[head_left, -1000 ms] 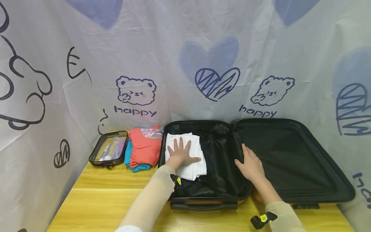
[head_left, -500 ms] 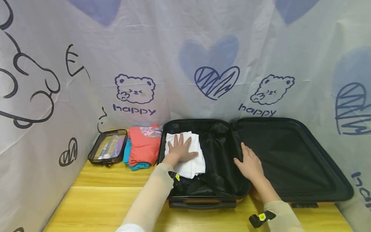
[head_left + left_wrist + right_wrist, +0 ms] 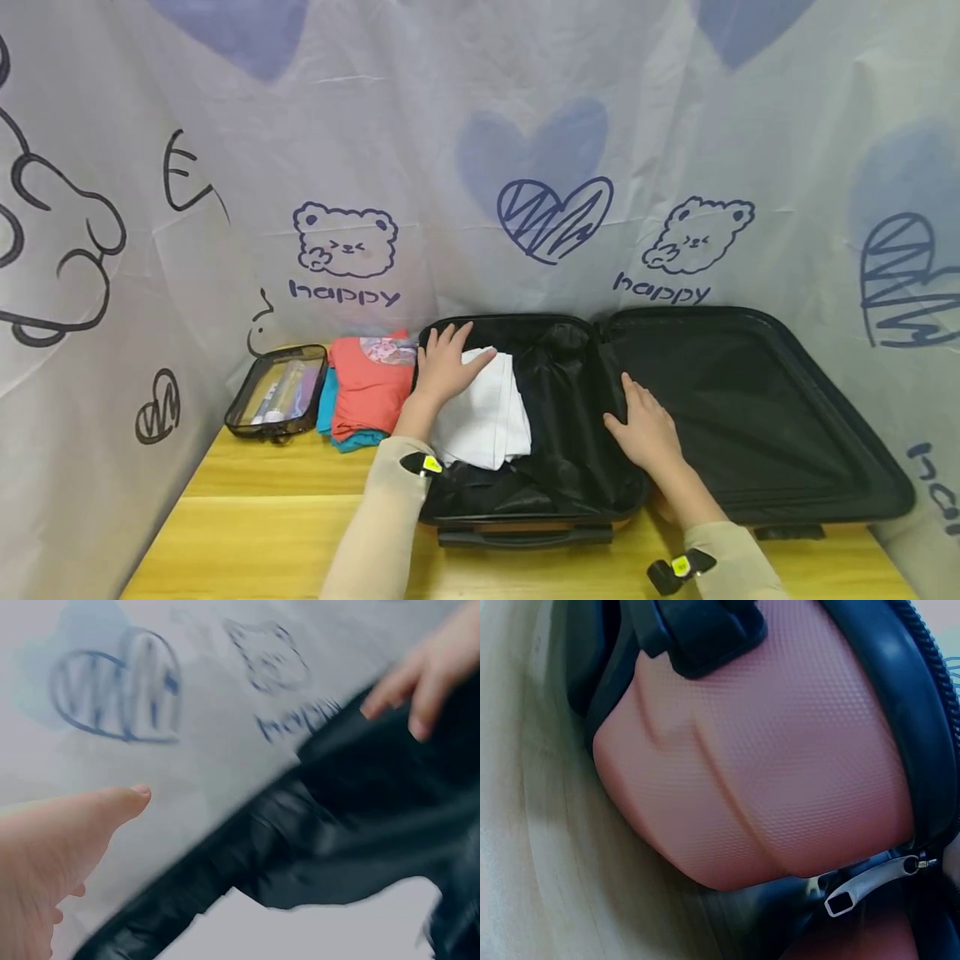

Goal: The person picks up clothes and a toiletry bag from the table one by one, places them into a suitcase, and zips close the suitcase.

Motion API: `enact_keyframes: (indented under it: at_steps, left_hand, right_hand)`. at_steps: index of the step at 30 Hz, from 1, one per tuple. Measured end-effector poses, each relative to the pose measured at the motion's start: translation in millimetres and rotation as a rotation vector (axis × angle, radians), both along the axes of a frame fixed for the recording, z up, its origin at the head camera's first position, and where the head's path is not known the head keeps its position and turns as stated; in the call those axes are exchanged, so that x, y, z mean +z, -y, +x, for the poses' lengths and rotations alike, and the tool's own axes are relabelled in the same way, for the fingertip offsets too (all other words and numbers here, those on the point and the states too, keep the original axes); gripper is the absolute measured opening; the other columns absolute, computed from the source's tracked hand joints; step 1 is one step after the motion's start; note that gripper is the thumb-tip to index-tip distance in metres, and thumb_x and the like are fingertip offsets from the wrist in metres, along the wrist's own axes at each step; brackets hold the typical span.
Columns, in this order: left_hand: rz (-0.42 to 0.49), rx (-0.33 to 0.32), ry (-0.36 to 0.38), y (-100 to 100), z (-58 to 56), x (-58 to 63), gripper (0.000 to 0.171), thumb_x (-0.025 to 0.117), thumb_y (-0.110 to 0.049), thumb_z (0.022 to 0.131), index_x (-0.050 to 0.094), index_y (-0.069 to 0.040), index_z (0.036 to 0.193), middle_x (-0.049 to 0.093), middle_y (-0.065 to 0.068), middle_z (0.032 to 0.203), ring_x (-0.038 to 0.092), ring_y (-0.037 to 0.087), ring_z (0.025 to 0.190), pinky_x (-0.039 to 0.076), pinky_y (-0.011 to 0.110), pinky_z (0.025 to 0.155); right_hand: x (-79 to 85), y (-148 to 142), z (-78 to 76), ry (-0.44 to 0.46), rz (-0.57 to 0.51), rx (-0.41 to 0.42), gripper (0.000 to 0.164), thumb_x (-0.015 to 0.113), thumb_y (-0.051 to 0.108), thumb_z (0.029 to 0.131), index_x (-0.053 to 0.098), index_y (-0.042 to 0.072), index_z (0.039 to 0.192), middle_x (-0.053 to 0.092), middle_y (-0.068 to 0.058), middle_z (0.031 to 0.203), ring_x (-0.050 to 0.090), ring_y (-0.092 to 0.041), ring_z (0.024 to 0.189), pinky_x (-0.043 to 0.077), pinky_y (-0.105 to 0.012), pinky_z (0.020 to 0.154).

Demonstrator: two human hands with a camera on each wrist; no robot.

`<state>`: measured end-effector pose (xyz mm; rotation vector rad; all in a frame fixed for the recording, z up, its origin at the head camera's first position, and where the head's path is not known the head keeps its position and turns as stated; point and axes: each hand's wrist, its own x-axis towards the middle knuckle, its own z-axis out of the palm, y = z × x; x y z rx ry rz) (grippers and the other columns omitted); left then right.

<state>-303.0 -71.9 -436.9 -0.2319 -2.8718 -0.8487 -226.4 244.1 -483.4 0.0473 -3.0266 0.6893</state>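
A folded white cloth (image 3: 483, 417) lies in the left part of a suitcase (image 3: 570, 417) that is open flat, with a black lining. Fingers spread, my left hand (image 3: 442, 371) is over the cloth's far left corner, near the suitcase's left rim. In the left wrist view the thumb of my left hand (image 3: 82, 832) points out, with the white cloth (image 3: 337, 930) at the bottom. My right hand (image 3: 648, 429) rests with extended fingers on the rim between base and lid (image 3: 750, 417). The right wrist view shows the suitcase's orange shell (image 3: 780, 765) and a zipper pull (image 3: 870, 885).
Left of the suitcase, a coral folded garment (image 3: 371, 387) lies on a teal one (image 3: 327, 404). Beyond them is a clear, black-edged pouch (image 3: 277, 392) holding tubes. A printed curtain (image 3: 450, 167) stands behind the wooden table (image 3: 262, 533).
My left hand has lifted off the middle of the white cloth and moved left and away from me, toward the suitcase's far left rim. The right hand stays in place.
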Motion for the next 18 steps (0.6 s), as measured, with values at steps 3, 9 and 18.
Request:
enact_keyframes:
  at_steps: [3,9,18]
  left_hand:
    - [0.086,-0.004,-0.043,10,6.6,10.9,0.072,0.055,-0.058,0.091,0.039,-0.019,0.150,0.035,0.016,0.156,0.018,0.044,0.148,0.014,0.069,0.116]
    - [0.284,-0.046,-0.132,28,17.4,24.1,0.061,0.059,-0.041,0.095,0.045,-0.010,0.146,0.045,0.016,0.150,0.033,0.035,0.144,0.023,0.051,0.120]
    - [0.415,-0.034,-0.146,59,30.5,34.5,0.053,0.056,-0.033,0.098,0.046,-0.009,0.144,0.047,0.015,0.147,0.040,0.031,0.140,0.033,0.050,0.115]
  right_hand:
    - [-0.6,2,0.5,0.000,-0.002,0.000,0.079,0.054,0.033,0.096,0.012,0.003,0.156,0.023,-0.030,0.156,0.024,-0.051,0.141,0.022,-0.068,0.112]
    - [-0.1,3,0.9,0.003,-0.003,0.000,0.079,0.053,0.034,0.096,0.012,0.003,0.156,0.022,-0.031,0.156,0.024,-0.051,0.141,0.022,-0.068,0.112]
    - [1.8,1,0.4,0.002,-0.002,-0.001,0.079,0.053,0.034,0.096,0.012,0.002,0.156,0.023,-0.032,0.155,0.024,-0.051,0.141,0.023,-0.068,0.111]
